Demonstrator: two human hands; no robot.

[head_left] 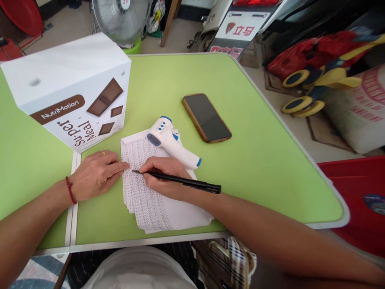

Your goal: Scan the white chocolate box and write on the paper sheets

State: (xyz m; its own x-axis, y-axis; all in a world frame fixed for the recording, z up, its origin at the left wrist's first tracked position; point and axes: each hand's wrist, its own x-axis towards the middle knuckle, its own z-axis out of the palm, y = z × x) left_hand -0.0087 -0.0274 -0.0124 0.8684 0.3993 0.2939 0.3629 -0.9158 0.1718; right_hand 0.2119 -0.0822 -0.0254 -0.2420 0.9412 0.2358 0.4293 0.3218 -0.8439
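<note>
My right hand (167,176) grips a black pen (186,181), its tip at the writing on a stack of paper sheets (150,208). Rows of small handwritten marks cover the left part of the top sheet. My left hand (100,172) lies on the table with its index finger stretched onto the paper's left edge; the other fingers are loosely bent, and it holds nothing. A white and blue infrared thermometer (173,140) rests across the upper part of the sheets, just above my right hand.
The green table (255,172) carries a white NutriMotion box (78,96) at the left and a smartphone (207,117) in a brown case. Beyond the table stand a fan (120,18) and a scooter (237,28). A red container (357,192) is at the right.
</note>
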